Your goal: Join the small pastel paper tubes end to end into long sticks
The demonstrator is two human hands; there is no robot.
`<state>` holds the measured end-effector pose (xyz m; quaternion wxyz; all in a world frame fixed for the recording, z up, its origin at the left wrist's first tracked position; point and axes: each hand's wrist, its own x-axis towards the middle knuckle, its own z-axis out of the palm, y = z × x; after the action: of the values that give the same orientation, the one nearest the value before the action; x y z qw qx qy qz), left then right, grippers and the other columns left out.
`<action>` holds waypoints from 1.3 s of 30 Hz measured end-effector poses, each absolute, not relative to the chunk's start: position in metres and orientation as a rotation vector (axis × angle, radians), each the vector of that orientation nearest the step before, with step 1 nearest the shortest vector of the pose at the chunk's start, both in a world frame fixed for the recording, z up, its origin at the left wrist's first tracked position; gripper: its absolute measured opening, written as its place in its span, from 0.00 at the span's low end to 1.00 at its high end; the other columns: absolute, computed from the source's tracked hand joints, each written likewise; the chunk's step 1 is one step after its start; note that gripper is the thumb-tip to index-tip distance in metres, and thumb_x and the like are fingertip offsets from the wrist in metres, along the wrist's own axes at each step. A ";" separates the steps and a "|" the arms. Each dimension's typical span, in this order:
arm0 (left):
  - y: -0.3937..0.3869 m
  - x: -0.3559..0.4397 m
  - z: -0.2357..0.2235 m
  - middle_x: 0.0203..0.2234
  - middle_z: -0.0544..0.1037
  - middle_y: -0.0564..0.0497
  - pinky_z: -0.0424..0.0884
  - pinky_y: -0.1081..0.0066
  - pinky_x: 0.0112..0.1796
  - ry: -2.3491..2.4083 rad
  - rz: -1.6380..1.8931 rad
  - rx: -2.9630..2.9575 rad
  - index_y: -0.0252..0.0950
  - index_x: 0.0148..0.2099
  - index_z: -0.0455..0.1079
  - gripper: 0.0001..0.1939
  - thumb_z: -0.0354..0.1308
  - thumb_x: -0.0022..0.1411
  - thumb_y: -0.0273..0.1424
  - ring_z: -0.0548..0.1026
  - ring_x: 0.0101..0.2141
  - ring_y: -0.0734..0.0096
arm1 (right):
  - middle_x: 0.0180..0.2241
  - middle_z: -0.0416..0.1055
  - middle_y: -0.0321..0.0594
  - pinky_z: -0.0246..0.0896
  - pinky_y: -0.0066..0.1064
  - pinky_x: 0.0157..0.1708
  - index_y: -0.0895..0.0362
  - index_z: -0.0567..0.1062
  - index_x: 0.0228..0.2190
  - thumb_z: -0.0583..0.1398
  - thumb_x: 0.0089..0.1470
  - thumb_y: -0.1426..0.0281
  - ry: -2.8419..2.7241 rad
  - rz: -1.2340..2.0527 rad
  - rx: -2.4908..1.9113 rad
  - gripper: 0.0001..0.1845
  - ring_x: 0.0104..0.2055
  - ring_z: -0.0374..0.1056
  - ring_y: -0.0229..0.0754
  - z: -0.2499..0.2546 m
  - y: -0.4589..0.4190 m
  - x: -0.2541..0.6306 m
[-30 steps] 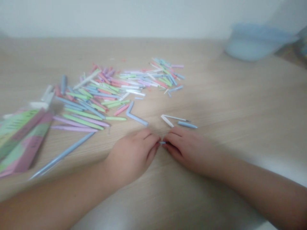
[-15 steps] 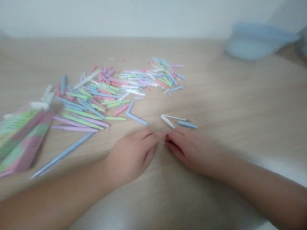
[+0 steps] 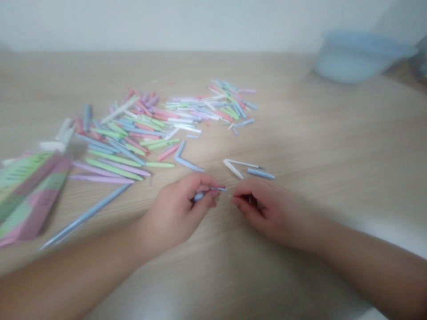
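Fingertips have parted since the last frame: they met mid-table, now there's a small gap and the blue pen part (image 3: 199, 195) shows in the left grip. Left to right: printed green/pink boxes (image 3: 36, 191) at the left edge, white pieces (image 3: 62, 135) just behind them. Long blue tube (image 3: 87, 214) lies diagonally on the wood-grain table (image 3: 316, 133), its far end close to the tips of the purple pieces. Big mixed pile of pen parts (image 3: 128, 133) spreads from there toward mid-table. Bent blue piece (image 3: 182, 158) sits at the pile's near right side, just beyond the left hand. Left hand (image 3: 180, 209): thumb and fingers clamped on the blue pen part; wider section inside the curl, narrow end out past the fingertips, pointing at the right hand. Right hand (image 3: 273, 211): thumb and finger together on a thin pale sliver (image 3: 230, 196), too blurred to identify. Beyond the right fingers: folded white piece (image 3: 233, 169), then short blue piece (image 3: 260, 173) beside it. Light-blue container (image 3: 353, 58), blurred, far right.
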<state>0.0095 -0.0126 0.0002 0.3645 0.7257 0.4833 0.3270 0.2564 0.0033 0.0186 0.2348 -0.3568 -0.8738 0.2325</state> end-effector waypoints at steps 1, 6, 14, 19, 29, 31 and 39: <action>-0.013 0.010 0.000 0.33 0.85 0.58 0.75 0.73 0.37 1.236 0.839 1.848 0.44 0.50 0.72 0.06 0.58 0.75 0.38 0.84 0.34 0.72 | 0.33 0.74 0.36 0.61 0.30 0.33 0.55 0.76 0.41 0.59 0.69 0.70 -2.385 0.642 -0.973 0.04 0.34 0.69 0.39 0.018 0.003 0.257; -0.015 0.009 -0.002 0.32 0.85 0.58 0.76 0.73 0.36 1.199 0.807 1.824 0.43 0.48 0.71 0.07 0.60 0.73 0.39 0.84 0.34 0.72 | 0.32 0.73 0.35 0.59 0.30 0.31 0.56 0.76 0.41 0.60 0.69 0.70 -2.358 0.629 -0.981 0.04 0.32 0.67 0.38 0.016 0.004 0.257; -0.015 0.007 -0.002 0.34 0.85 0.57 0.76 0.74 0.37 1.153 0.841 1.817 0.42 0.48 0.72 0.05 0.60 0.74 0.36 0.84 0.35 0.72 | 0.31 0.73 0.35 0.58 0.30 0.30 0.56 0.76 0.39 0.60 0.68 0.70 -2.357 0.608 -0.996 0.05 0.31 0.66 0.38 0.017 0.005 0.259; -0.015 0.007 -0.001 0.33 0.85 0.58 0.75 0.74 0.36 1.155 0.854 1.862 0.42 0.46 0.73 0.03 0.60 0.73 0.34 0.83 0.35 0.73 | 0.31 0.73 0.35 0.58 0.30 0.31 0.56 0.77 0.39 0.60 0.68 0.70 -2.375 0.631 -0.991 0.05 0.31 0.66 0.38 0.017 0.006 0.259; -0.013 0.005 -0.006 0.34 0.85 0.56 0.76 0.72 0.37 1.128 0.835 1.791 0.43 0.46 0.74 0.04 0.59 0.74 0.35 0.84 0.35 0.70 | 0.31 0.72 0.35 0.58 0.30 0.32 0.56 0.76 0.39 0.60 0.68 0.70 -2.382 0.656 -0.992 0.04 0.31 0.66 0.38 0.016 0.005 0.259; -0.013 0.005 -0.006 0.34 0.86 0.56 0.76 0.72 0.38 1.130 0.829 1.789 0.43 0.46 0.74 0.04 0.60 0.73 0.35 0.84 0.35 0.70 | 0.31 0.72 0.35 0.58 0.30 0.32 0.56 0.76 0.39 0.60 0.68 0.70 -2.384 0.664 -0.990 0.05 0.31 0.66 0.38 0.016 0.005 0.260; -0.012 0.004 -0.005 0.33 0.86 0.55 0.77 0.69 0.39 1.134 0.838 1.756 0.42 0.45 0.75 0.06 0.60 0.74 0.37 0.85 0.35 0.68 | 0.31 0.73 0.36 0.58 0.31 0.31 0.55 0.75 0.38 0.60 0.68 0.70 -2.366 0.688 -0.988 0.05 0.31 0.66 0.39 0.018 0.005 0.258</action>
<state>0.0045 -0.0120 -0.0049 0.4303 0.7039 0.4546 0.3358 0.2584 0.0048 0.0177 0.2409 -0.3611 -0.8650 0.2516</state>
